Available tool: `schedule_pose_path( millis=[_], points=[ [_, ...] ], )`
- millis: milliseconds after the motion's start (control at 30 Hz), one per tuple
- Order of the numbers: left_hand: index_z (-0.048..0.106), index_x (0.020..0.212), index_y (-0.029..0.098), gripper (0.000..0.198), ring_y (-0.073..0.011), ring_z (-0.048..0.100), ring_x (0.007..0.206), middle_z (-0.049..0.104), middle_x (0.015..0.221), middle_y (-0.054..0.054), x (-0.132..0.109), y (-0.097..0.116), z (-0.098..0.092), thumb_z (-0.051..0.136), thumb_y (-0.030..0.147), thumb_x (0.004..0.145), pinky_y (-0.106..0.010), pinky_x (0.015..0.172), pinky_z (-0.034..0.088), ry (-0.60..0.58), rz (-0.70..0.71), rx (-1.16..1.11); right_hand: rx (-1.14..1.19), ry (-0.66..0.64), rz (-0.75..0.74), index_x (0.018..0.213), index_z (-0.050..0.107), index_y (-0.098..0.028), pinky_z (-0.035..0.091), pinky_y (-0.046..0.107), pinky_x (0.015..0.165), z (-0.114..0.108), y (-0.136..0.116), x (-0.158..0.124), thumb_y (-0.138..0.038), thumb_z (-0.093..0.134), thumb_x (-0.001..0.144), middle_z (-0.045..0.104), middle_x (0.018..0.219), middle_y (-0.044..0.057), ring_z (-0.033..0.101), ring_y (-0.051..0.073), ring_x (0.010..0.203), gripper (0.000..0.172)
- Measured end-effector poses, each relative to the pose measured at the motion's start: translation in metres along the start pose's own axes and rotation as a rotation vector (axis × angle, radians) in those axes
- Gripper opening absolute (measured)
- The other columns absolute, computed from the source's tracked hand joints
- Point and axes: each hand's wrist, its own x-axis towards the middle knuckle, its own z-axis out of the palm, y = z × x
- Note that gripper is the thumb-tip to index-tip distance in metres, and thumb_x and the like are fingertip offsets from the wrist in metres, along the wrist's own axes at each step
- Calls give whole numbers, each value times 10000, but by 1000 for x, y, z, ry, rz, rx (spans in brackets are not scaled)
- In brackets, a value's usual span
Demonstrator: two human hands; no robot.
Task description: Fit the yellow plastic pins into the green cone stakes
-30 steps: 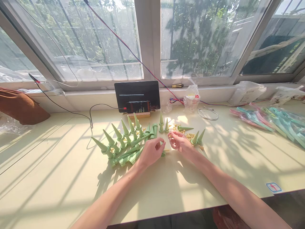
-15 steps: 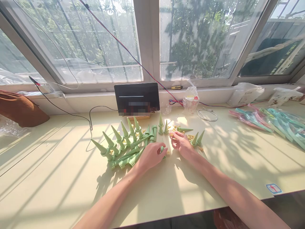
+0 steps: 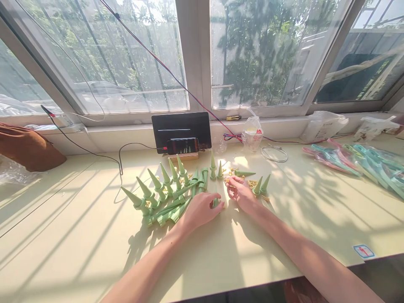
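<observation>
My left hand (image 3: 203,208) is closed around a small green cone (image 3: 216,200), whose tip points up between thumb and fingers. To its right, my right hand (image 3: 239,191) pinches a small yellow piece (image 3: 227,180) at its fingertips. Left of my hands, several upright green cones (image 3: 146,189) stand in a slanting row, beside a pile of green tubes (image 3: 168,210). Two more cones (image 3: 212,164) stand beyond my hands. Past my right hand are another pair of cones (image 3: 265,184) and scattered yellow pieces (image 3: 252,183).
A dark tablet (image 3: 181,126) with a phone (image 3: 183,145) leans at the sill. A bagged cup (image 3: 252,132), a coiled cable (image 3: 274,153) and bagged pink and green items (image 3: 372,162) lie towards the right. A brown cloth (image 3: 28,145) is at the left.
The green cone at my left hand now points upright, where it was mostly hidden before. My left hand has shifted slightly towards me; my right hand stays nearly in place.
</observation>
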Motion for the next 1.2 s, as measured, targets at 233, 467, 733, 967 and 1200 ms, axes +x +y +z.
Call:
schedule_pose_path(
  millis=[233, 467, 733, 967, 1200],
  points=[
    [731, 966, 220, 277, -131, 514, 568, 586, 603, 14, 0, 2, -1, 555, 408, 864, -236, 567, 340, -11, 12, -4, 4, -3, -4, 742, 571, -189, 211, 222, 424, 0, 2, 1, -523, 786, 687, 530, 698, -28, 381, 52, 460, 401],
    [709, 945, 216, 251, -134, 549, 615, 642, 731, -6, 0, 3, -1, 574, 397, 837, -239, 613, 391, 1, 26, -15, -6, 5, 0, 737, 561, -203, 205, 239, 420, 0, 1, 2, -526, 776, 699, 530, 705, -18, 369, 68, 469, 390],
    [686, 1060, 247, 311, -144, 533, 622, 634, 819, -11, -1, -1, 3, 616, 414, 807, -263, 627, 404, 33, 54, 22, -44, -7, -41, 741, 556, -200, 216, 234, 414, 1, 0, 0, -541, 766, 703, 527, 684, -33, 376, 59, 450, 403],
    [636, 1127, 209, 316, -113, 465, 564, 610, 775, 0, 3, -2, 1, 575, 364, 858, -252, 598, 391, 216, -69, -144, -194, 23, -185, 772, 573, -206, 274, 228, 392, 2, 4, 0, -540, 705, 769, 529, 683, -34, 393, 60, 425, 359],
    [616, 1135, 218, 341, -95, 402, 460, 448, 569, 64, 7, -7, 0, 553, 441, 885, -223, 480, 328, 341, -178, -473, -345, -6, -292, 824, 590, -221, 299, 248, 414, 7, 4, -6, -522, 631, 849, 547, 709, -15, 405, 76, 436, 305]
  ],
)
